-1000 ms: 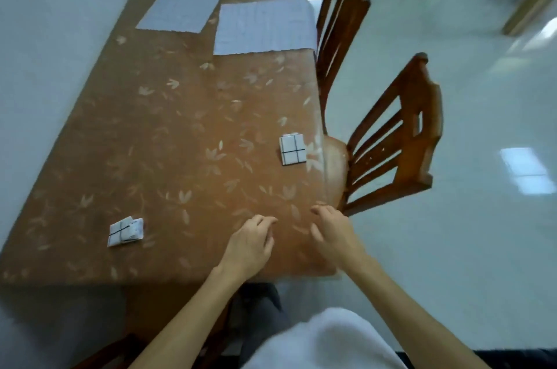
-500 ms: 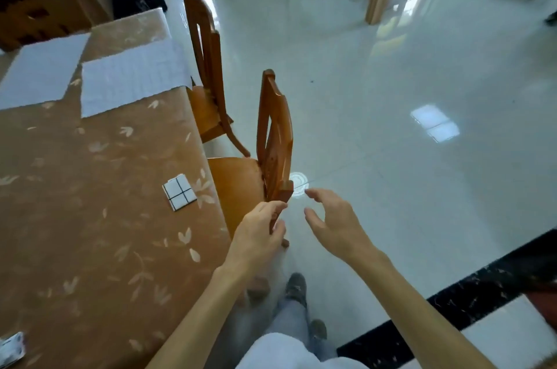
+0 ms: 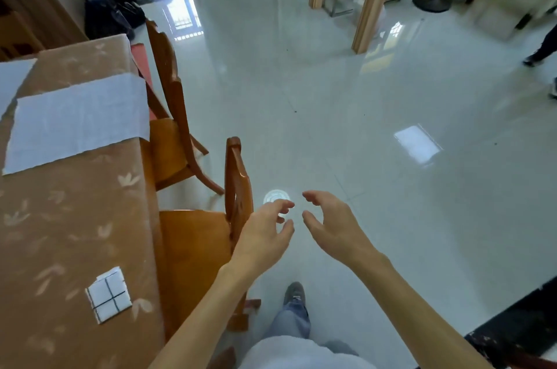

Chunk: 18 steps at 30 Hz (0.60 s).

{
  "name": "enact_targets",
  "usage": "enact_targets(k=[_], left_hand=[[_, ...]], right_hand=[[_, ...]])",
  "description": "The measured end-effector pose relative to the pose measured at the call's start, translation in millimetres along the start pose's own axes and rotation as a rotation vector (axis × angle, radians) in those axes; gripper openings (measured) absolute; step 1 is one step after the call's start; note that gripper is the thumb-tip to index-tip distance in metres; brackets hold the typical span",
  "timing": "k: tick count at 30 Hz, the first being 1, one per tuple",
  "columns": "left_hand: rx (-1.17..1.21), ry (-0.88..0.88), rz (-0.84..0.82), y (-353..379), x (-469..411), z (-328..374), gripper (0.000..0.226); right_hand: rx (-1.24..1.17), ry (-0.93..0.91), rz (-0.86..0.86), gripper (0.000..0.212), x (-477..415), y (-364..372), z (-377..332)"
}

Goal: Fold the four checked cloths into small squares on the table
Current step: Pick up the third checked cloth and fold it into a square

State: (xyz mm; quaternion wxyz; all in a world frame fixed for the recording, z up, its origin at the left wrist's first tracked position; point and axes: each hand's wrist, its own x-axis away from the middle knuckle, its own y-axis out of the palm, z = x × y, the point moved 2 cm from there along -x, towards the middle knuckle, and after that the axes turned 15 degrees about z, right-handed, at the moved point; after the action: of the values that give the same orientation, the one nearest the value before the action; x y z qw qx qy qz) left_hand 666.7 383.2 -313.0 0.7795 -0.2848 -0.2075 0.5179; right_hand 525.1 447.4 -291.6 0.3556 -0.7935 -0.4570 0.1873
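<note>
Glossy pale tiled floor (image 3: 376, 133) fills most of the view, while the brown leaf-patterned surface (image 3: 72, 218) is cut off at the left edge. On it lie a small folded white checked square (image 3: 109, 294) near its right side and, farther off, an unfolded white checked cloth (image 3: 78, 120); another cloth (image 3: 12, 79) is cropped at the frame edge. Two orange-brown wooden chairs (image 3: 193, 242) stand beside the surface. Both bare hands hang over the floor, away from the cloths: left hand (image 3: 265, 236) and right hand (image 3: 331, 227), each grip loose, fingers curled, holding nothing
</note>
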Motion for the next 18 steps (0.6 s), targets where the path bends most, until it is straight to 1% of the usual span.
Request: enact_targets(k=[8, 13, 18], left_hand=[[-0.101, -0.065, -0.020, 25, -128, 20, 0.039], [-0.159, -0.168, 0.062, 35, -215, 24, 0.039], [-0.180, -0.309, 0.189, 33, -300, 45, 0.039]], right_hand=[[0.007, 0.024, -0.009, 0.042, -140, -20, 28], [-0.028, -0.046, -0.086, 0.043, -246, -15, 36], [-0.043, -0.179, -0.203, 0.044, -359, -26, 28]])
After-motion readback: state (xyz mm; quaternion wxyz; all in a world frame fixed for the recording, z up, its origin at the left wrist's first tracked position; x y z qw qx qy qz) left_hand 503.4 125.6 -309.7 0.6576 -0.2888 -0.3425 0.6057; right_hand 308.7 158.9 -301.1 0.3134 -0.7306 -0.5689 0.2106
